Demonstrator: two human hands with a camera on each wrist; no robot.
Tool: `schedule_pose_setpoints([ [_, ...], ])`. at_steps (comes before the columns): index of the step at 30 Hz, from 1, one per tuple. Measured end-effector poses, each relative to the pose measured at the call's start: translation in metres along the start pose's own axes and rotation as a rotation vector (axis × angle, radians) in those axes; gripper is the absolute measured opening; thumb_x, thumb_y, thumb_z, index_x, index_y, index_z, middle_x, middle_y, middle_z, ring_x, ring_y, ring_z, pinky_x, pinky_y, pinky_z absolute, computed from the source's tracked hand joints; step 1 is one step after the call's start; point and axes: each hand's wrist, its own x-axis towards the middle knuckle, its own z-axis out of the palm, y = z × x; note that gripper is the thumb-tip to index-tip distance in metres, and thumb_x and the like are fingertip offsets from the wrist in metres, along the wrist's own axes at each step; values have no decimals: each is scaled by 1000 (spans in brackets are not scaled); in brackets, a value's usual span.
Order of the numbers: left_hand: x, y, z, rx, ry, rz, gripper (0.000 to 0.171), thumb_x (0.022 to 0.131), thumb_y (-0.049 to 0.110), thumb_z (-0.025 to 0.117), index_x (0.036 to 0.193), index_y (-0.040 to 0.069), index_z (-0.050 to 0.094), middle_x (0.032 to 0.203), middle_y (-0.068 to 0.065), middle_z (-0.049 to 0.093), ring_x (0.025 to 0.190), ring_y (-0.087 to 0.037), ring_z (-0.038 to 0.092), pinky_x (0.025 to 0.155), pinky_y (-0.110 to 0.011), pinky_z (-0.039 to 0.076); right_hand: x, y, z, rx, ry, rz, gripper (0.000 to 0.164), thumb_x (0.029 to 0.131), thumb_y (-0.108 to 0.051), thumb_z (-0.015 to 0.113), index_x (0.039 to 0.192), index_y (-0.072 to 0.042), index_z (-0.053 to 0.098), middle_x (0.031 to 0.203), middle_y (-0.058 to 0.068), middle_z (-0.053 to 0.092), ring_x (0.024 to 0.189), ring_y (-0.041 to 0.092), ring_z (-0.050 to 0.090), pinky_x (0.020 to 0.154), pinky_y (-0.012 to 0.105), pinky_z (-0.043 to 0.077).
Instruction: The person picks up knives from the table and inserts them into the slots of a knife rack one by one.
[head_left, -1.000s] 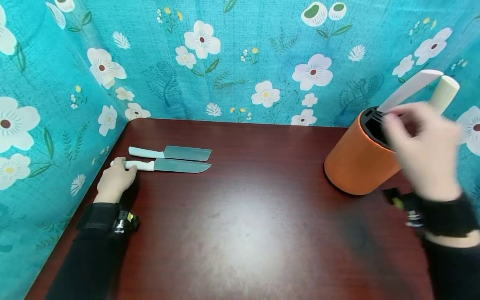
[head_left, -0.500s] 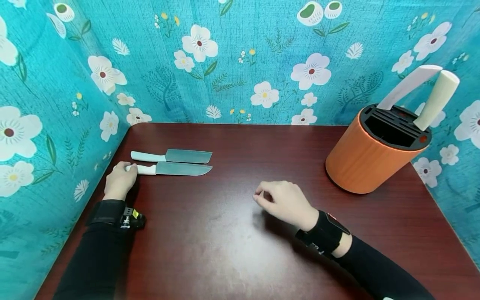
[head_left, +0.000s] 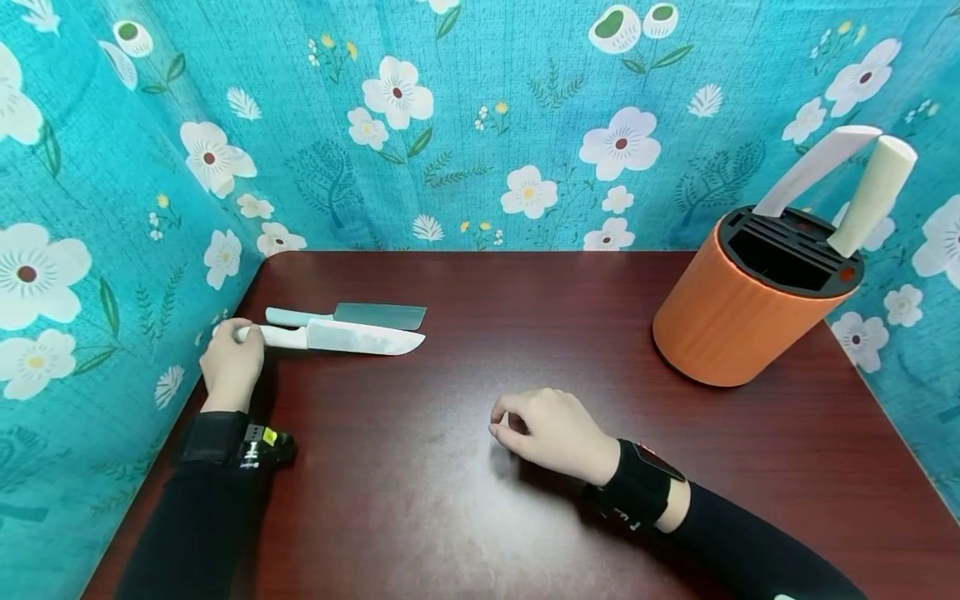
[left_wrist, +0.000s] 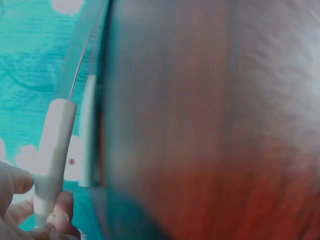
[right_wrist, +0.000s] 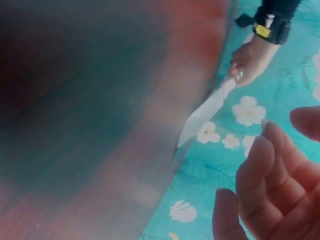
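My left hand [head_left: 231, 362] grips the white handle of a kitchen knife [head_left: 363, 337], whose blade points right. In the left wrist view the fingers and thumb are round the end of the knife handle [left_wrist: 55, 135]. Just behind the knife lies a cleaver [head_left: 382, 316] with a pale handle and a broad rectangular blade, partly hidden by the knife. Low over the middle of the table, my right hand [head_left: 555, 433] holds nothing. Its fingers [right_wrist: 255, 170] are loosely curled, with a gap between thumb and forefinger.
An orange knife block [head_left: 738, 333] with a black slotted top stands at the right rear of the dark wooden table [head_left: 420, 500]. A white handle [head_left: 817, 171] and a cream handle [head_left: 873, 196] stick out of it. Blue floral cloth [head_left: 465, 125] hangs behind and at left.
My right hand has come from the knife block to the middle of the table. The left hand now tilts the knife, its blade catching light; before, the knife lay flat.
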Motion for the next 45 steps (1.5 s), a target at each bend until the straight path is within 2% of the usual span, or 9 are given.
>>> schedule_pose_setpoints([
  [5,-10,27,-9,-71,152,106,45,106,40,43,140,14,57,109,-11,63,91,-20,63,68,-30,48,-2,-4,-5,62,2,14,7,92,-25,66,92,-22,73,64,-18,56,56,-6,42,53,15,39],
  [8,-23,46,-10,-89,270,234,39,105,38,49,133,16,63,86,3,57,61,3,50,60,-23,44,-2,-4,-8,95,-2,14,8,93,-23,65,93,-22,73,65,-17,57,56,-7,42,53,15,39],
  [15,-73,107,-10,-223,419,593,29,104,24,55,128,13,68,113,-15,69,80,14,43,72,-22,36,9,-2,-43,105,109,8,9,93,-20,65,94,-21,74,69,-15,61,59,-4,47,56,18,43],
  [21,-129,153,-4,-330,339,866,50,99,10,63,147,21,55,112,-21,71,86,21,55,69,-6,41,26,-11,-89,104,252,-47,6,95,-19,67,95,-19,73,76,-10,65,67,2,53,62,22,47],
  [26,-178,170,20,-355,241,1085,73,88,1,76,152,5,40,100,-20,74,81,-9,71,70,-10,50,35,-30,-114,156,320,-102,21,92,-24,75,112,-16,74,77,-7,61,71,5,52,64,25,45],
  [28,-196,173,30,-351,188,1152,73,90,9,76,151,3,38,99,-16,75,81,-22,73,70,-18,54,36,-38,-117,183,324,-136,35,89,-25,78,121,-14,71,79,-5,58,72,5,51,65,25,44],
  [31,-217,174,41,-338,130,1228,69,95,27,70,152,3,37,99,-12,75,83,-22,73,73,-29,58,37,-49,-116,222,313,-198,37,86,-25,82,119,-12,70,78,-3,53,71,6,48,62,26,43],
  [37,-237,175,52,-413,48,1240,71,96,28,68,153,4,32,97,-12,75,80,-19,73,70,-23,58,34,-59,-112,256,332,-263,21,88,-18,77,82,-12,59,65,-5,46,58,5,42,53,22,36],
  [45,-245,172,53,-336,-75,1193,74,100,29,65,158,5,27,112,-7,73,97,-17,72,86,-28,58,28,-51,-124,99,385,-301,22,89,-17,74,82,-9,55,63,-3,47,54,3,38,51,21,32],
])
